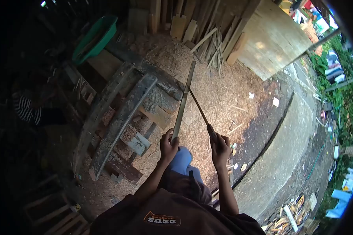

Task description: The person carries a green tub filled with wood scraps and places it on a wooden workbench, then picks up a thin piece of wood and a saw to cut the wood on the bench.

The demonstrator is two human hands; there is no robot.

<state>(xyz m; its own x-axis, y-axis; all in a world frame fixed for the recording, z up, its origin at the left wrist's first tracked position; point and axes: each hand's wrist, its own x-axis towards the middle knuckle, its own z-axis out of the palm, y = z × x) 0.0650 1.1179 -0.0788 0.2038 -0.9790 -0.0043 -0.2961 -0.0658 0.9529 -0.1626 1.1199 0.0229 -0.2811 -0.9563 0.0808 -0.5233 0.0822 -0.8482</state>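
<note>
My left hand grips the lower end of a long, narrow wooden strip, which points up and away from me. In my right hand is a long thin-bladed tool, its thick handle in my closed fingers. I cannot tell whether the blade is a knife or a file, as it shows nearly edge-on. Its dark tip overlaps the strip a little above the middle, so the two form a narrow upside-down V in front of me.
A heavy timber bench strewn with shavings stands to the left, with a green tub behind it. Planks and a plywood sheet lean at the back. A concrete slab runs along the right. A person in stripes is at far left.
</note>
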